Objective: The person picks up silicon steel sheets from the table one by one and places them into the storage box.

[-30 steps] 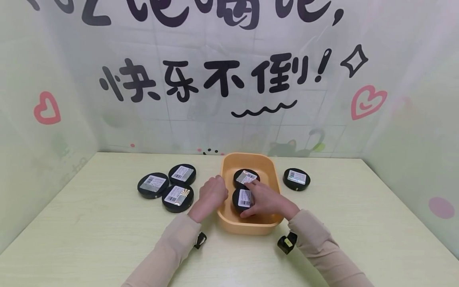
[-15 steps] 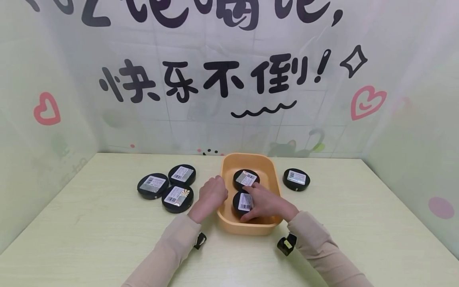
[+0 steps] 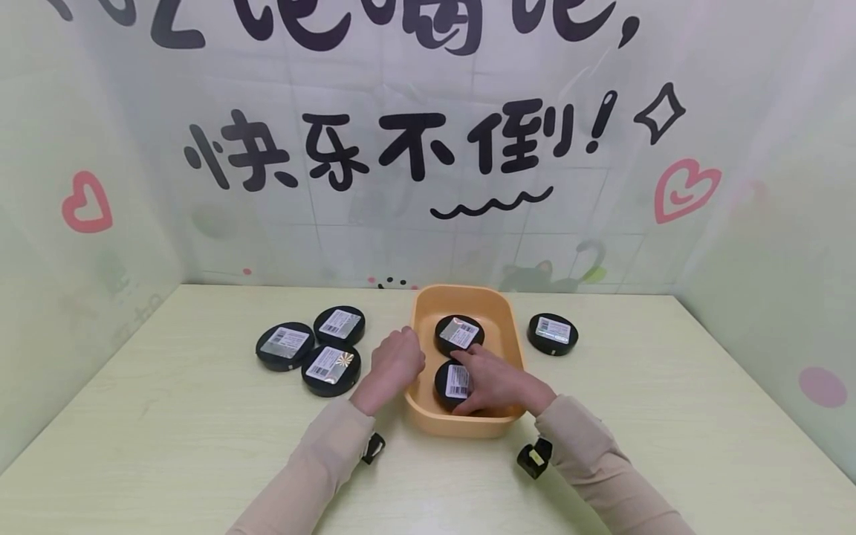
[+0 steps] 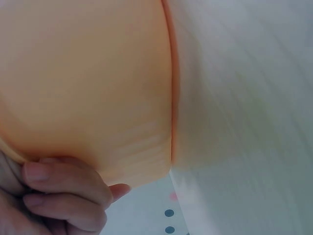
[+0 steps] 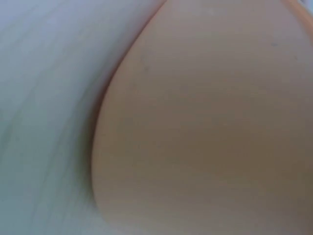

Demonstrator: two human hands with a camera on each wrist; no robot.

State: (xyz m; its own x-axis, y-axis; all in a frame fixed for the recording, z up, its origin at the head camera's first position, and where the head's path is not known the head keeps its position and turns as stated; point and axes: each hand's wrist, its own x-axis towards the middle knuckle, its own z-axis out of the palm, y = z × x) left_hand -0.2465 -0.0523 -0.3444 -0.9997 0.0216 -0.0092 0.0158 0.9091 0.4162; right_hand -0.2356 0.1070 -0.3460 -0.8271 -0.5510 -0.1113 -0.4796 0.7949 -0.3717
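Observation:
In the head view, an orange plastic bin (image 3: 461, 425) stands on the table with two flat, round black cases inside, each with a silver-white barcode label. My right hand (image 3: 493, 377) reaches over the bin's right side and grips the near round case (image 3: 449, 380), thumb at its near edge and fingers at its far edge. Just beyond lies the far round case (image 3: 458, 333). My left hand (image 3: 397, 361) holds the bin's left rim with curled fingers, seen close at the rim in the left wrist view. The right wrist view shows only the bin's outer wall (image 5: 195, 122) and tabletop.
Left of the bin, three more labelled round cases (image 3: 331, 368) lie grouped together. A single round case (image 3: 553, 334) lies to the right of the bin. Behind the table (image 3: 167, 416) hangs a pale printed backdrop (image 3: 374, 245), with side panels left and right.
My right hand has drawn the near round case slightly toward me inside the bin, widening the gap from the far one. My left hand has stayed at the rim.

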